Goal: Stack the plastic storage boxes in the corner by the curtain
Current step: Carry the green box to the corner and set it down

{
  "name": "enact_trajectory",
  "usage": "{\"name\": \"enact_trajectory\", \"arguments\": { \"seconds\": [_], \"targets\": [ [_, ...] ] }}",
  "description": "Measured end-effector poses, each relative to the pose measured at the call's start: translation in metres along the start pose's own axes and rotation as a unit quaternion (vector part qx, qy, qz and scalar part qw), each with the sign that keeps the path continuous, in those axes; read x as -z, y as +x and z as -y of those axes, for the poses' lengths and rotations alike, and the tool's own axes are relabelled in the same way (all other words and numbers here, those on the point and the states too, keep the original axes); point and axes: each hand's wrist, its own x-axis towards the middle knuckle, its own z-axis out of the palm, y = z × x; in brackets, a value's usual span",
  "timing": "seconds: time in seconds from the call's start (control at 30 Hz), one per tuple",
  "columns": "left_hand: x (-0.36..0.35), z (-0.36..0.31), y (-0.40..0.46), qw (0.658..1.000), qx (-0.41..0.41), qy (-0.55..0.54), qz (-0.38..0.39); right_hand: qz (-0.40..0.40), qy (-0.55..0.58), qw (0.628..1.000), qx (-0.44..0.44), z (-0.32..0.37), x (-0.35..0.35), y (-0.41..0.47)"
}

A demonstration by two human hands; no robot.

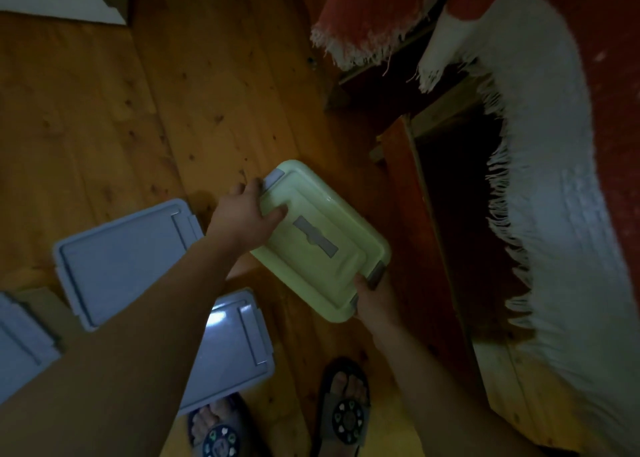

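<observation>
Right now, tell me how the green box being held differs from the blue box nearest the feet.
The green box is pale green with a grey handle strip on its lid; the blue box is blue all over. The green box is gripped at opposite ends by the left hand and right hand; the blue box is in neither hand. Both are lidded, rectangular plastic boxes with end latches.

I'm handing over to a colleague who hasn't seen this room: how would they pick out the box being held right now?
Start from the wooden floor left of the fringed white rug. Above it, both hands hold one lidded box, left hand at its far end, right hand at its near corner. It is pale green; the box lids beside it are blue.
</observation>
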Motion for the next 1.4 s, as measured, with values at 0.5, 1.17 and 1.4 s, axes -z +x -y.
{"name": "enact_trajectory", "arguments": {
  "seconds": [0.5, 1.17, 1.4],
  "targets": [
    [0.163, -0.002, -0.119, 0.981, 0.118, -0.011, -0.151, 0.019, -0.165, 0.971, 0.174, 0.137, 0.017, -0.132],
    [0.411, -0.072, -0.243, 0.939, 0.156, -0.051, -0.303, -0.016, -0.262, 0.874, 0.410, 0.360, 0.028, -0.334],
    [0.502, -0.125, -0.283, 0.929, 0.138, -0.047, -0.339, -0.049, -0.282, 0.835, 0.470, 0.433, 0.056, -0.405]
  ]
}}
